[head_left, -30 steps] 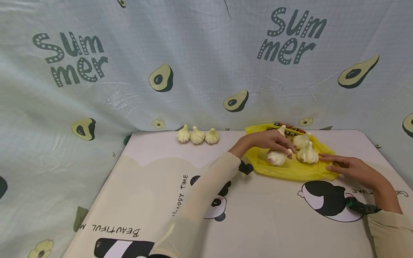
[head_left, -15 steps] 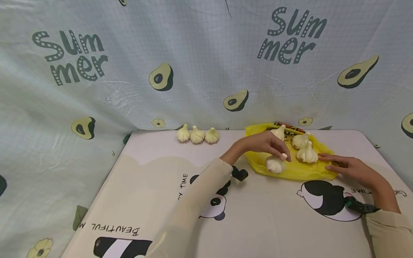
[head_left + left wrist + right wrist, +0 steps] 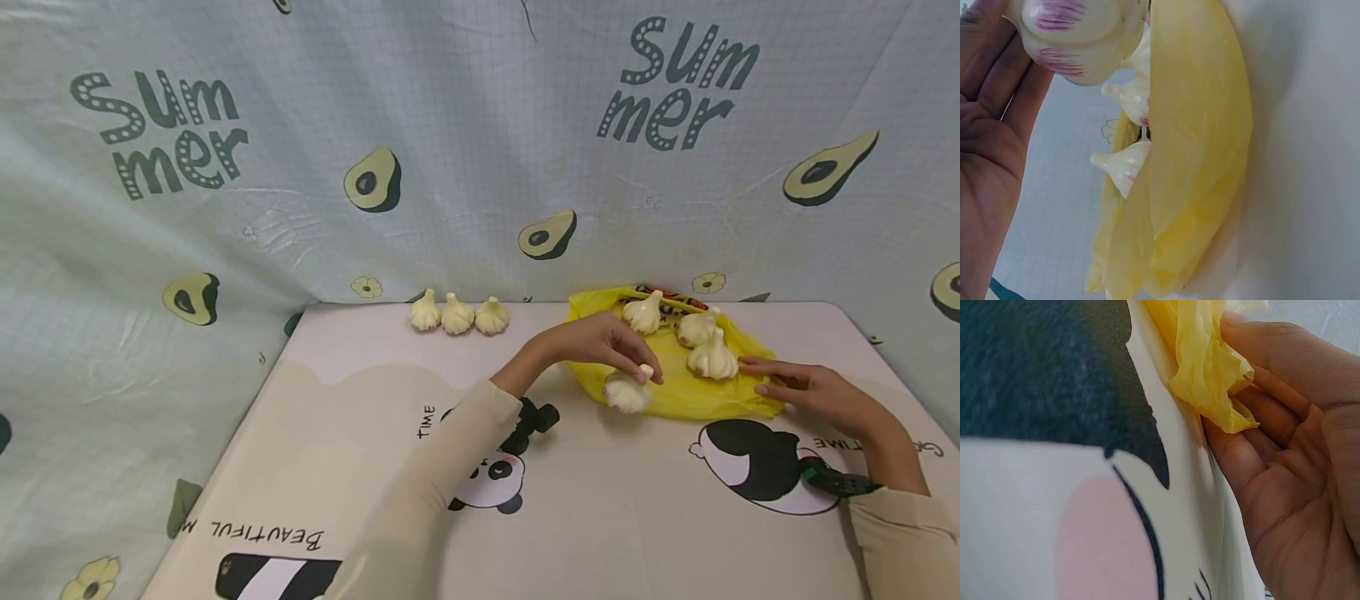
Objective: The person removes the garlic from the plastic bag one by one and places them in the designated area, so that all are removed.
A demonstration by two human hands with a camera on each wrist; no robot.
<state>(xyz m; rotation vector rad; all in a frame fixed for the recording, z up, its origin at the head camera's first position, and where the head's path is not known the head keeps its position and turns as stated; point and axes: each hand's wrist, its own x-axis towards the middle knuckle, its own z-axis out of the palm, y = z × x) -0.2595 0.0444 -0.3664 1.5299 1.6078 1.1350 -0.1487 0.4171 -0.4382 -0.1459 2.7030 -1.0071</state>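
My left hand [image 3: 607, 340] pinches a garlic bulb [image 3: 627, 393] by its stem, over the front left edge of the yellow plastic bag [image 3: 678, 398]. In the left wrist view the purple-streaked bulb [image 3: 1085, 37] is close to the camera, and the fingertips are out of sight. Three more bulbs lie on the bag: one at the back left [image 3: 642, 312] and two at the right [image 3: 712, 357]. My right hand [image 3: 825, 392] holds the bag's right edge, its fingertips right beside the front bulb. The right wrist view shows crumpled yellow plastic [image 3: 1210, 369] between its fingers and thumb.
Three garlic bulbs [image 3: 458, 315] stand in a row at the table's back edge, left of the bag. The table [image 3: 622, 500] has a cartoon-printed cover. A hanging avocado-printed sheet [image 3: 465, 150] closes off the back and sides.
My left hand has drawn the garlic bulb from the middle of the bag leftward and toward me, uncovering the back-left bulb. The right hand stays in place at the bag's edge.
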